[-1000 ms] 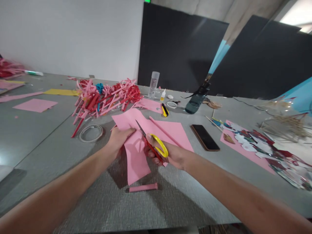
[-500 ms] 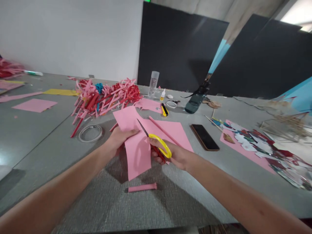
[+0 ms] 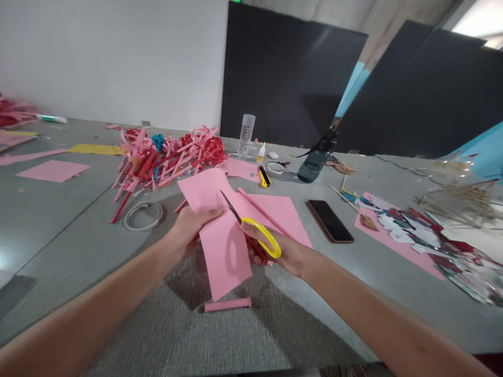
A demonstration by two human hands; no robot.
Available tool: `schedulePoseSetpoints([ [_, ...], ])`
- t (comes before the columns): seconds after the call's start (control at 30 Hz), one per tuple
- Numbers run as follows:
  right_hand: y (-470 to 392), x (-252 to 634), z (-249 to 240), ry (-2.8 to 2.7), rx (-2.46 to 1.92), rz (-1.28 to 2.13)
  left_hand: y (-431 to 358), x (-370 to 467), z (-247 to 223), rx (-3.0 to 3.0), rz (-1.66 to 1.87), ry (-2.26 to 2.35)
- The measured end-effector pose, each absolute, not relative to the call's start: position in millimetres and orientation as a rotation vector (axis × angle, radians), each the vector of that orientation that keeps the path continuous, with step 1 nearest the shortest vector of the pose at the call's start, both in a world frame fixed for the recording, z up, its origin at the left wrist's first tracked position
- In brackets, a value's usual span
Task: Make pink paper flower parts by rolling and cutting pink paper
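My left hand (image 3: 192,228) pinches a long sheet of pink paper (image 3: 226,262) by its left side, thumb on top, holding it above the table. In my right hand (image 3: 267,251) is a pair of scissors (image 3: 265,238) with a yellow handle loop and a red one; the fingers are wrapped round the loops. One dark blade lies over the paper, pointing up and left; the other blade is hidden. A rolled pink paper tube (image 3: 228,305) rests on the table just below the sheet. Another pink sheet (image 3: 288,212) with a thin pink roll (image 3: 261,212) lies beyond my right hand.
A roll of tape (image 3: 143,215) and a heap of pink and red paper strips (image 3: 168,157) lie to the left. Behind are a clear bottle (image 3: 246,135), a yellow cutter (image 3: 264,177) and a dark bottle (image 3: 314,163). A phone (image 3: 329,221) lies at right.
The sheet's lower end has swung slightly right and down. The scissors have shifted a little right and down with my right hand, their blade still over the paper.
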State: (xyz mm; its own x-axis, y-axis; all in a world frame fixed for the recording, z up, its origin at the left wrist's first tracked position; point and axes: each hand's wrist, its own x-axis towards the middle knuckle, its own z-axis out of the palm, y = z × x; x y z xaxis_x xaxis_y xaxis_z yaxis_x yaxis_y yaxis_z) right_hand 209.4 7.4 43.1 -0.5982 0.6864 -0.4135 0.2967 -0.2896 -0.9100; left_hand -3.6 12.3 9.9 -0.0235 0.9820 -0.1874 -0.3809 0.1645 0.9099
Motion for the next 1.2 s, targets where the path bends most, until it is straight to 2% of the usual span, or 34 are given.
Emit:
schedulePoseSetpoints([
  [0.9,4.2,206.9,39.8,-1.636,-1.173,1.884,1.2,8.6,17.4,0.792,1.439,1.106],
  [1.2,3.3,208.0,40.1,-1.611,-1.151,1.908,9.1,2.0,10.4,1.131,1.497,1.457],
])
